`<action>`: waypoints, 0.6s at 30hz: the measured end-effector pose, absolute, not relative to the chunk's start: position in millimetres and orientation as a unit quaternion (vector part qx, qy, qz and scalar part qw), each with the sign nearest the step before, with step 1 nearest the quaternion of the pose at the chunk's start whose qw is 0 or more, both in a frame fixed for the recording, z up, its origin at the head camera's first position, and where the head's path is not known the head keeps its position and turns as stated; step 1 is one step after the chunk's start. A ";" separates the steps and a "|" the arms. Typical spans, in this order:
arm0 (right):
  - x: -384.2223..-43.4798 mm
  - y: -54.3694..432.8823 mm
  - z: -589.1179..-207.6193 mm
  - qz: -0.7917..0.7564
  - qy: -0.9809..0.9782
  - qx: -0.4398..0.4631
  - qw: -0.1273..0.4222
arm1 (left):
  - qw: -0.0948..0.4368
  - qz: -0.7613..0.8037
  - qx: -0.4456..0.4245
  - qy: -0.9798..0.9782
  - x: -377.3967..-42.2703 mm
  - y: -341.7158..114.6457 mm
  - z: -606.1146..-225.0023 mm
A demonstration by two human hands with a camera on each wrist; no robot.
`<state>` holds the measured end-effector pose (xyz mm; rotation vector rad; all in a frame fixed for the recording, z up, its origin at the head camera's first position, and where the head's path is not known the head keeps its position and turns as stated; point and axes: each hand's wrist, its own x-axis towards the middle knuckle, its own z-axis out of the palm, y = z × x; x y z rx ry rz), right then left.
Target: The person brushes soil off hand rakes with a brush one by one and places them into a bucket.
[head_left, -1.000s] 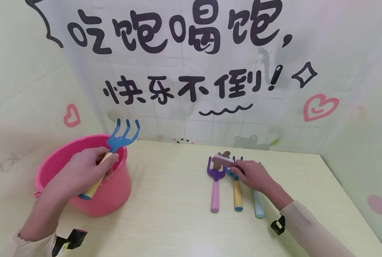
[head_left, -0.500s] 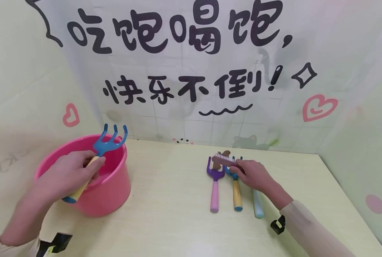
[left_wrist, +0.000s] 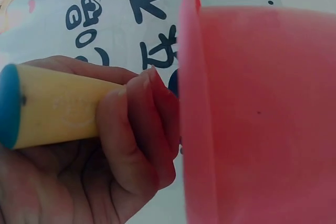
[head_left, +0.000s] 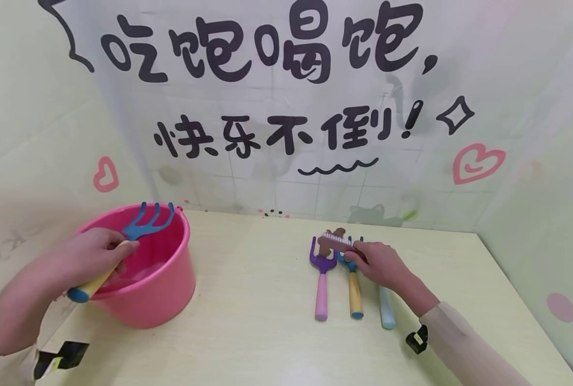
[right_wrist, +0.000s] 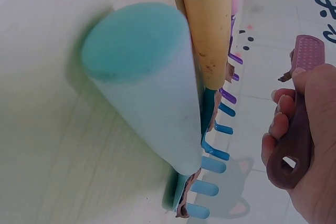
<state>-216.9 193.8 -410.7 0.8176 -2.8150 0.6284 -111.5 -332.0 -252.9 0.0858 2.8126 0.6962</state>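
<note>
My left hand [head_left: 90, 254] grips the yellow handle of a blue hand rake [head_left: 146, 229], tilted over the mouth of a pink bucket [head_left: 170, 287]. In the left wrist view, curled fingers wrap the handle [left_wrist: 63, 103] close beside the bucket's rim. My right hand [head_left: 382, 262] holds a brown scrub brush [head_left: 336, 242] with white bristles turned up. Below the brush lie a purple rake [head_left: 321, 297] with a pink handle, a blue rake [head_left: 356, 295] with a tan handle and a light-blue-handled rake [head_left: 386, 311], its head hidden by my hand. Brown clumps [head_left: 325, 249] cling to the purple tines.
A pale wooden table [head_left: 247, 321] carries everything. Behind it hangs a whitish printed sheet [head_left: 267, 187] with black lettering, and similar sheeting [head_left: 547, 241] closes the right side. Black camera mounts [head_left: 416, 339] sit on both wrists.
My left hand has moved left with its rake, whose blue tines have come down to the bucket's mouth. The right hand, the brush and the three lying rakes stay in place.
</note>
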 end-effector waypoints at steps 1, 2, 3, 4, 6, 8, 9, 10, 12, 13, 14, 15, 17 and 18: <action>-216.7 194.1 -411.0 0.210 -0.937 0.270 0.069 | 0.126 0.237 0.028 0.963 -112.4 -332.5 -253.9; -216.6 194.3 -411.4 0.209 -0.938 0.268 0.068 | 0.129 0.236 0.027 0.963 -113.3 -332.8 -255.0; -216.7 194.4 -411.7 0.209 -0.938 0.267 0.066 | 0.132 0.236 0.027 0.962 -114.2 -332.9 -255.9; -216.8 194.6 -412.0 0.209 -0.938 0.267 0.067 | 0.136 0.240 0.024 0.961 -114.9 -333.0 -256.6; -217.3 194.7 -412.6 0.208 -0.938 0.269 0.069 | 0.143 0.251 0.017 0.957 -116.4 -333.1 -257.5; -217.8 194.6 -413.2 0.207 -0.937 0.271 0.071 | 0.151 0.258 0.014 0.954 -118.1 -333.0 -257.9; -218.0 194.6 -413.4 0.207 -0.937 0.272 0.071 | 0.153 0.259 0.013 0.954 -118.9 -333.0 -258.0; -218.2 194.6 -413.6 0.206 -0.937 0.273 0.072 | 0.154 0.257 0.012 0.954 -119.7 -333.3 -257.9; -218.3 194.7 -413.9 0.207 -0.936 0.275 0.074 | 0.157 0.250 0.010 0.956 -121.0 -334.6 -257.1; -218.3 194.7 -414.0 0.209 -0.935 0.276 0.075 | 0.159 0.246 0.009 0.956 -121.5 -335.4 -256.9; -218.3 194.9 -414.1 0.211 -0.934 0.277 0.076 | 0.160 0.243 0.009 0.957 -121.9 -336.4 -256.4; -218.4 195.0 -414.3 0.213 -0.934 0.278 0.076 | 0.164 0.240 0.008 0.957 -122.3 -337.4 -256.1; -218.7 195.2 -414.8 0.215 -0.932 0.281 0.077 | 0.170 0.235 0.011 0.957 -123.3 -339.7 -256.1; -218.8 195.4 -415.1 0.217 -0.932 0.281 0.077 | 0.174 0.235 0.013 0.956 -123.9 -340.7 -256.3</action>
